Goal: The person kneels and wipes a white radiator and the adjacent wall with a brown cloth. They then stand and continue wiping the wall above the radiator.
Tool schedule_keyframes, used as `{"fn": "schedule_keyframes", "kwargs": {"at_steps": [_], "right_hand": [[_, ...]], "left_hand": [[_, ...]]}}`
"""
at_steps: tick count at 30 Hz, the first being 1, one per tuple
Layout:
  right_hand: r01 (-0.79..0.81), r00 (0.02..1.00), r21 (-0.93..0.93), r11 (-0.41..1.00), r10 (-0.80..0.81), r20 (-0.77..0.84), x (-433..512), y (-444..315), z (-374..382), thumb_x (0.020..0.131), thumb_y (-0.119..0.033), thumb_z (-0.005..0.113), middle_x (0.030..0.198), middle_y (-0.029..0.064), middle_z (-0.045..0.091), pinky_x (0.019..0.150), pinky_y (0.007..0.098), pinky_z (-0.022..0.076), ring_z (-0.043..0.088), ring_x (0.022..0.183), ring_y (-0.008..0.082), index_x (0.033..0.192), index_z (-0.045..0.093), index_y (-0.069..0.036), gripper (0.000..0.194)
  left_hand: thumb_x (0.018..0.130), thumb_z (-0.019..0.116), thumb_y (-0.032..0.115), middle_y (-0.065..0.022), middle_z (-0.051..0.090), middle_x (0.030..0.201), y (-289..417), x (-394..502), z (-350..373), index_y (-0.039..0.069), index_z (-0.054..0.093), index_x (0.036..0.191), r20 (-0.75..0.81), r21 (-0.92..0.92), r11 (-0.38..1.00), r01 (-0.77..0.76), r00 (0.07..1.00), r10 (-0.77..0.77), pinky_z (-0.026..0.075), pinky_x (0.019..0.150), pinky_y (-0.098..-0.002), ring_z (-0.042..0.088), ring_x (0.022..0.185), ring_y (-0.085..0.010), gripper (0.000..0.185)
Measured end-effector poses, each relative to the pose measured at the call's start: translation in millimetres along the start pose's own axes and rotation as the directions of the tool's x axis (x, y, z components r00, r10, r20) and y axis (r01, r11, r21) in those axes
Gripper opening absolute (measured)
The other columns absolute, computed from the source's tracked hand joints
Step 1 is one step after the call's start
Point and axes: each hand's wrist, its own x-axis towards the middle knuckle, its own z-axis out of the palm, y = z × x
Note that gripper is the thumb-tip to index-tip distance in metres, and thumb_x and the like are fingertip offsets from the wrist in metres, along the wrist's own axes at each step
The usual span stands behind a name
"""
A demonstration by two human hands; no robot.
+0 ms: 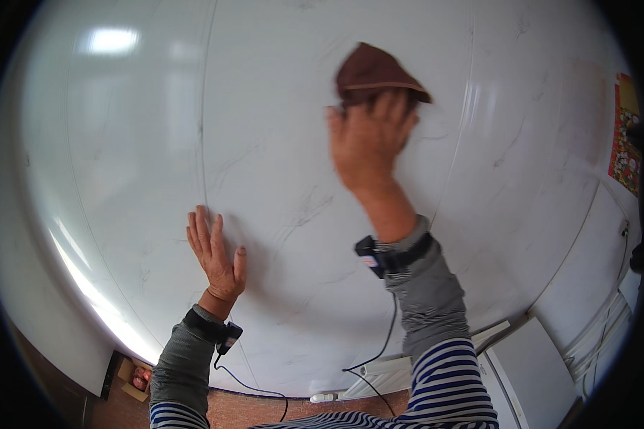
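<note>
A dark brown cloth with a lighter edge [378, 69] lies against a glossy white marbled wall panel [300, 161]. My right hand [367, 137], slightly blurred, presses on the cloth's lower part, its fingertips partly hidden by the folds. Lower and to the left, my left hand [217, 257] rests flat on the panel near a vertical seam, fingers apart, holding nothing. Each wrist bears a black strap with a small device and a cable, over grey sleeves.
A white radiator [378, 378] stands low at the wall. At lower right is a white appliance [534, 375]; cables and pipes run beside it. A cardboard box [134, 394] with red items sits on the floor at lower left. A colourful poster [625, 139] hangs at far right.
</note>
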Motion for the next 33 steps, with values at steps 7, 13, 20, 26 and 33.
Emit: {"fn": "schedule_keyframes", "kwargs": {"at_steps": [7,13,20,26,33], "right_hand": [[0.348,0.926,0.488,0.8,-0.374,-0.048,-22.6,-135.4,59.6,0.078,-0.018,0.068,0.132,0.0188,0.057,0.11,0.074,0.0218,0.04,0.135,0.0464,0.112,0.073,-0.004,0.037],[0.522,0.806,0.479,0.706,-0.592,-0.005,-32.4,-84.1,25.2,0.079,-0.016,0.068,0.134,0.0114,0.058,0.112,0.0723,0.02,0.042,0.135,0.0395,0.112,0.074,-0.012,0.034],[0.392,0.91,-0.028,0.919,-0.392,-0.136,27.3,91.9,-59.4,0.093,-0.028,0.062,0.129,0.0201,0.056,0.108,0.0678,0.0241,0.043,0.13,0.0409,0.111,0.07,-0.007,0.029],[-0.093,0.995,-0.304,0.948,0.075,-0.071,46.9,313.0,-96.8,0.101,-0.047,0.047,0.135,0.0254,0.052,0.109,0.0643,0.0295,0.045,0.131,0.0413,0.115,0.068,-0.003,0.051],[-0.613,0.779,-0.368,0.699,0.612,-0.134,-54.2,570.8,-172.8,0.103,-0.054,0.037,0.147,0.031,0.044,0.113,0.0582,0.0337,0.039,0.138,0.0474,0.14,0.052,0.001,0.069]], "left_hand": [[0.104,0.046,0.041,-0.0291,0.018,0.163,-20.6,-12.2,3.0,0.002,0.027,0.154,-0.092,-0.155,0.987,0.035,0.995,-0.05,0.017,0.12,-0.0583,0.016,0.151,-0.0475,0.067],[0.104,0.047,0.036,-0.0263,0.017,0.164,-21.7,-5.2,-8.3,0.002,0.028,0.154,-0.145,0.035,0.999,0.012,0.989,-0.007,0.016,0.12,-0.0585,0.015,0.152,-0.0452,0.064],[0.103,0.048,0.032,-0.0241,0.021,0.164,-10.0,11.8,-17.2,0.001,0.033,0.152,-0.218,0.209,0.978,0.006,0.975,0.04,0.017,0.121,-0.0566,0.015,0.152,-0.0442,0.06],[0.103,0.045,0.034,-0.0221,0.025,0.163,-19.7,12.1,-11.9,0.003,0.034,0.153,-0.175,0.301,0.953,-0.008,0.982,0.063,0.019,0.121,-0.0548,0.02,0.152,-0.0422,0.06],[0.103,0.039,0.033,-0.0194,0.028,0.163,-21.3,12.3,-15.2,0.004,0.039,0.152,-0.128,0.334,0.943,0.005,0.991,0.04,0.02,0.122,-0.051,0.025,0.151,-0.038,0.057]]}}
